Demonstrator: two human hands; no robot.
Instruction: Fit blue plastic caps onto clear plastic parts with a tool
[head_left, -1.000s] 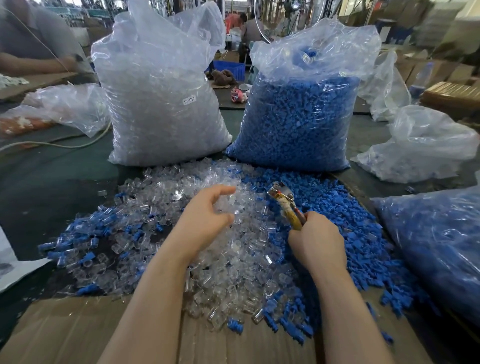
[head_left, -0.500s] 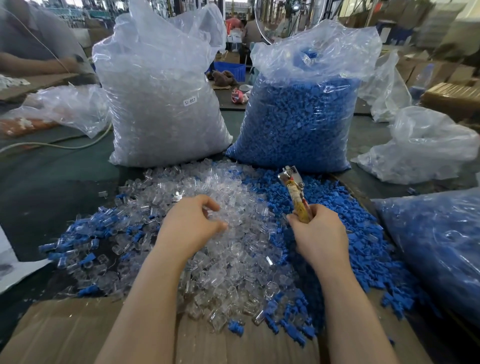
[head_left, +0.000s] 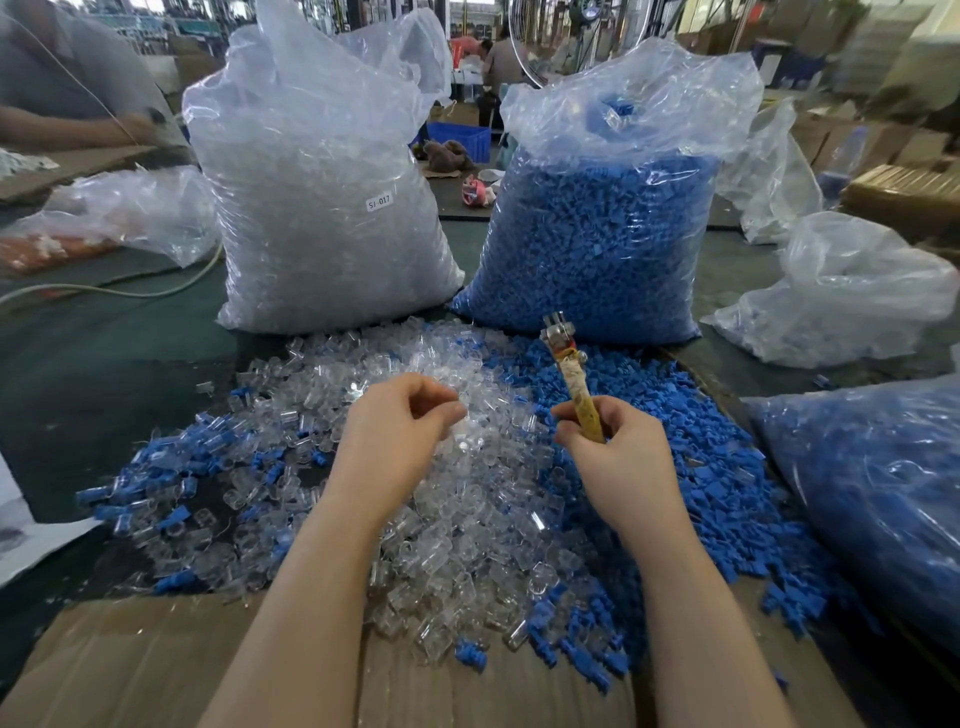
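- Clear plastic parts (head_left: 457, 525) are lying in a heap at the middle of the frame, with blue caps (head_left: 717, 499) spilling beside them on the right.
- One big see-through bag (head_left: 322, 208) at upper left is holding clear parts; another bag (head_left: 597, 228) at upper right is holding blue caps.
- Left hand (head_left: 395, 441) is hovering over the heap, fingers curling; I cannot tell if it is pinching anything.
- Right hand (head_left: 618, 457) is gripping the tool (head_left: 569, 374), pointing up.
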